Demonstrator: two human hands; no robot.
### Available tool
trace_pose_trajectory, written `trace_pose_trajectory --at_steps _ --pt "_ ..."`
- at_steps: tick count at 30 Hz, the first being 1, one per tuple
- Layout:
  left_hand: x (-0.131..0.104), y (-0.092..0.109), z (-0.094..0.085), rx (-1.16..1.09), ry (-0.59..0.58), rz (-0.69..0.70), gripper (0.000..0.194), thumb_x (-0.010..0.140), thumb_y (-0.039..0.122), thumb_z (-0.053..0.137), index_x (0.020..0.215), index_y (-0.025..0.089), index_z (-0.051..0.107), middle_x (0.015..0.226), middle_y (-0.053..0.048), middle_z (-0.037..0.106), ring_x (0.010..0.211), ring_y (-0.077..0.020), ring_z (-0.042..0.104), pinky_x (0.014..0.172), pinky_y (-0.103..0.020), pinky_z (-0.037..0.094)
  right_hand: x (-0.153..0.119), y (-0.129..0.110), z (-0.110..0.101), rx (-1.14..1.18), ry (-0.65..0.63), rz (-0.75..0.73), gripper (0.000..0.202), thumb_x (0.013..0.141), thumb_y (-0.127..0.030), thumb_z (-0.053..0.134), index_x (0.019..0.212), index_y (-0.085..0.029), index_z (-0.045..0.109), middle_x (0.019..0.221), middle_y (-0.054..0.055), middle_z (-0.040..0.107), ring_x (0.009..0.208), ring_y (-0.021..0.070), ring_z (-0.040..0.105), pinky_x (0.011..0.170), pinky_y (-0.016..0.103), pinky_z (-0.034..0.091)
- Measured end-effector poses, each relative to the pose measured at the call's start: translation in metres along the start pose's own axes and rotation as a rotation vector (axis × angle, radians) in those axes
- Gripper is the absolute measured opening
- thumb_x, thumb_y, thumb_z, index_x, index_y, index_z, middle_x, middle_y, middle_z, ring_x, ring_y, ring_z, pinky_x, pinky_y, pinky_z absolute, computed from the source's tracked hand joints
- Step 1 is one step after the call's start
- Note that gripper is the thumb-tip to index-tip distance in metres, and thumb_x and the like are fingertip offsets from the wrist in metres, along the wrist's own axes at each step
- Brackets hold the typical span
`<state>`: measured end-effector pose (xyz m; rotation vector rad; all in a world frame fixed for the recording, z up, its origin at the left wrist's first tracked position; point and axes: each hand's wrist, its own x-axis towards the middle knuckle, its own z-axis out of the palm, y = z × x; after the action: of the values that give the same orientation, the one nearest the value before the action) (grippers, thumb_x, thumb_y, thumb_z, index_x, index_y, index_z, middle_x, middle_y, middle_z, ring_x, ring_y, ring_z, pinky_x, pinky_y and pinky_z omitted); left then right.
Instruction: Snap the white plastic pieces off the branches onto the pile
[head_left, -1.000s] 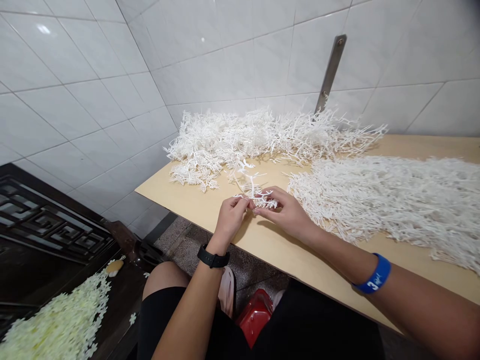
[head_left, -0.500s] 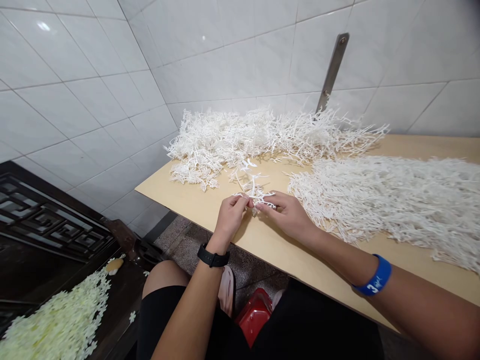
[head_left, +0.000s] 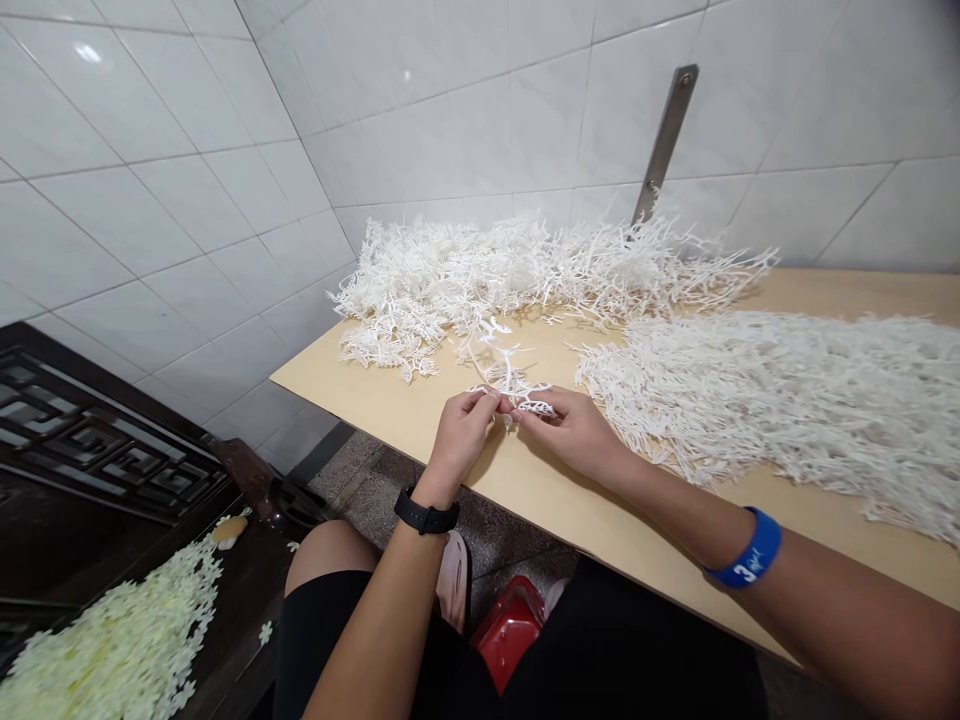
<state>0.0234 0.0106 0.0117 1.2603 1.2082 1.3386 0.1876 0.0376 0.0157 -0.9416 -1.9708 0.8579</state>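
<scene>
A white branched plastic piece (head_left: 507, 372) is pinched between the fingertips of both hands above the front part of the tan board. My left hand (head_left: 463, 430), with a black band on its wrist, closes thumb and forefinger on it. The fingers of my right hand (head_left: 574, 430) are bent around its right side, their tips meeting those of the left. Behind lies a tangled heap of white branched pieces (head_left: 480, 270). To the right spreads a flatter pile of white strands (head_left: 787, 400).
The tan board (head_left: 360, 405) stands against a tiled wall with a metal bracket (head_left: 664, 145). Pale yellow-green flower pieces (head_left: 112, 650) lie on dark carved furniture (head_left: 97, 440) at the lower left. A red container (head_left: 514, 630) is on the floor between the legs.
The fingertips have drawn slightly closer together, and the right fingers and the white piece have shifted a little. The piles stay the same.
</scene>
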Motion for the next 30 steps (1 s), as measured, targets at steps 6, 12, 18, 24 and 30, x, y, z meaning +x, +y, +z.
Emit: trace_pose_trajectory --at_steps 6,12,18,24,30 --pt "0.001 -0.004 -0.001 -0.08 0.025 0.013 0.023 0.085 0.031 0.058 0.069 0.016 0.064 0.078 -0.005 0.063 0.082 -0.0176 0.061 0.078 -0.029 0.047 -0.001 0.006 0.002 0.095 -0.071 0.058 0.035 0.092 -0.043 0.048 0.075 -0.016 0.061 0.071 0.003 0.06 0.068 0.0166 0.054 0.063 0.028 0.038" --pt "0.003 -0.007 -0.003 -0.242 0.037 0.034 0.044 0.094 0.045 0.04 0.081 0.016 0.07 0.094 -0.008 0.071 0.09 -0.0189 0.063 0.091 -0.032 0.046 0.0 0.007 0.002 0.393 -0.148 0.164 0.042 0.093 -0.053 0.047 0.076 -0.016 0.06 0.061 0.001 0.055 0.059 0.0152 0.053 0.062 0.03 0.042" --pt "0.002 0.0 0.0 -0.127 -0.176 0.077 0.028 0.091 0.038 0.055 0.095 0.016 0.071 0.096 -0.008 0.071 0.093 -0.0196 0.064 0.094 -0.033 0.046 0.002 -0.001 0.001 0.731 -0.169 0.188 0.046 0.089 -0.061 0.055 0.074 -0.017 0.057 0.065 0.001 0.054 0.056 0.0129 0.051 0.055 0.029 0.041" --pt "-0.002 0.002 0.0 0.056 -0.443 0.05 0.06 0.09 0.067 0.046 0.105 0.013 0.069 0.065 -0.004 0.065 0.064 -0.0166 0.063 0.067 -0.029 0.049 -0.003 -0.001 0.008 0.704 -0.282 0.179 0.055 0.085 -0.069 0.056 0.069 -0.017 0.056 0.059 0.001 0.054 0.054 0.0131 0.051 0.052 0.028 0.041" --pt "-0.006 0.005 -0.004 0.053 -0.533 -0.116 0.076 0.092 0.071 0.031 0.141 0.016 0.052 0.056 -0.003 0.064 0.059 -0.0175 0.067 0.055 -0.024 0.045 -0.009 -0.003 0.016 0.661 -0.433 0.179 0.057 0.085 -0.072 0.053 0.072 -0.017 0.055 0.057 -0.001 0.052 0.052 0.0118 0.048 0.055 0.028 0.04"
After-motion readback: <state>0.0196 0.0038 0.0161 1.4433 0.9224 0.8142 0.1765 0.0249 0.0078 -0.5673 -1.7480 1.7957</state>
